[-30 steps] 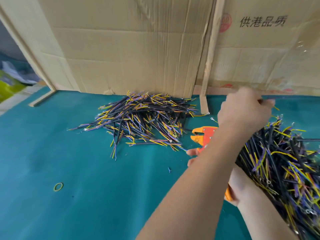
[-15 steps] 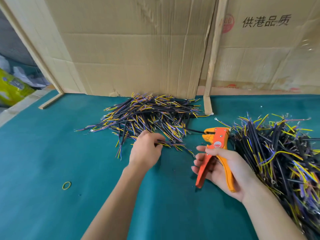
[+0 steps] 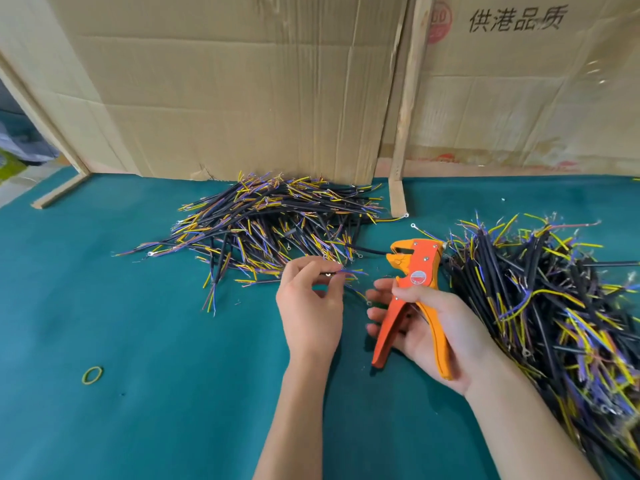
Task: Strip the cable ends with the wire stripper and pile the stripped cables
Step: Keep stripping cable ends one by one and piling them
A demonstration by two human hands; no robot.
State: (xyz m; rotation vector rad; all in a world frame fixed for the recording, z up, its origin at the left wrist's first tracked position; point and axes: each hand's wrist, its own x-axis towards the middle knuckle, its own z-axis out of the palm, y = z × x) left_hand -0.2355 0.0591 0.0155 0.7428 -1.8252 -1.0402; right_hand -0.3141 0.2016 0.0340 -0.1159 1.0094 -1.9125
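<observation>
The right-hand cable pile (image 3: pixel 554 306) runs off the right and bottom edges; the right hand (image 3: pixel 429 327) hides the wire stripper (image 3: pixel 412 292) handles' middle.

Two heaps of cables lie on the green table – one pile (image 3: pixel 270 223) by the cardboard, one pile (image 3: pixel 547 299) at the right, the cables in each too many to count. One wire stripper (image 3: pixel 414 292), one rubber band (image 3: pixel 92 375), two hands – left hand (image 3: pixel 311 310), right hand (image 3: pixel 433 327).

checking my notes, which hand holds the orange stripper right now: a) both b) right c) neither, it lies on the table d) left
b, the right hand grips the stripper by its handles, while the left hand pinches a cable beside it.
</observation>
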